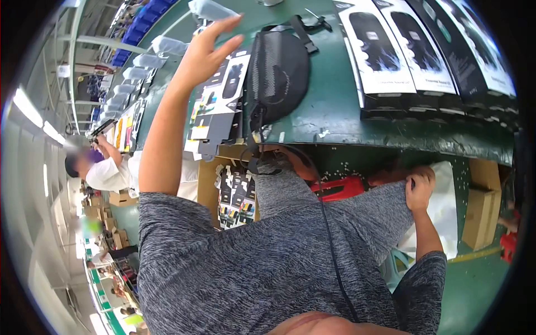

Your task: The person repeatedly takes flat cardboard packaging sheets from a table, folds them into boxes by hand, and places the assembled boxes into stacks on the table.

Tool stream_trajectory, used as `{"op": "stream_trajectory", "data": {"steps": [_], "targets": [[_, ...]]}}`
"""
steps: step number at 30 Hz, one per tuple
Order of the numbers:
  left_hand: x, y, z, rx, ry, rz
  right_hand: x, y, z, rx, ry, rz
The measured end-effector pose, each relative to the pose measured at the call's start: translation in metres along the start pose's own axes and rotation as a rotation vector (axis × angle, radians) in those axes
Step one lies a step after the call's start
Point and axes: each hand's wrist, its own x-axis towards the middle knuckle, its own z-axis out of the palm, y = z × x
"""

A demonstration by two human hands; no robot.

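My left hand (209, 54) is raised over the left part of the green workbench (329, 72), fingers spread and holding nothing. Below and beside it lie flat printed cartons (223, 89) with black and white faces. A black mesh pouch (279, 72) with a strap and buckle rests just right of them. My right hand (420, 188) is down at my lap below the bench edge, its fingers curled at the hem of the grey clothing (379, 209); whether it grips the fabric is unclear.
Boxed products (385, 50) stand in a row at the back right of the bench. Plastic-wrapped items (167, 46) line the far left. An open carton (209, 184) of printed sheets is under the bench. A co-worker (103, 167) sits at left.
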Motion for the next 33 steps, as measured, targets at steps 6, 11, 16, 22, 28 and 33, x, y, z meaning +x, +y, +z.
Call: {"op": "stream_trajectory", "data": {"steps": [6, 11, 16, 22, 28, 33], "targets": [[-0.139, -0.14, 0.004, 0.192, -0.341, -0.765, 0.002, -0.006, 0.004, -0.069, -0.053, 0.062], [-0.143, -0.135, 0.011, 0.237, -0.39, -0.814, 0.008, -0.014, 0.009, -0.096, -0.079, 0.071], [-0.146, -0.142, 0.013, 0.063, -0.054, -0.886, 0.008, -0.029, 0.008, -0.159, -0.071, 0.085], [-0.177, -0.114, -0.067, -0.719, 0.256, -0.798, -0.005, -0.016, 0.018, 0.503, 0.079, 0.231], [-0.309, 0.007, -0.051, -0.486, 0.426, -0.663, 0.022, -0.196, -0.061, 1.22, -0.109, 0.155], [-0.319, 0.134, 0.094, -0.766, 0.19, -0.719, 0.044, -0.357, -0.069, 1.743, -0.369, -0.1]]}}
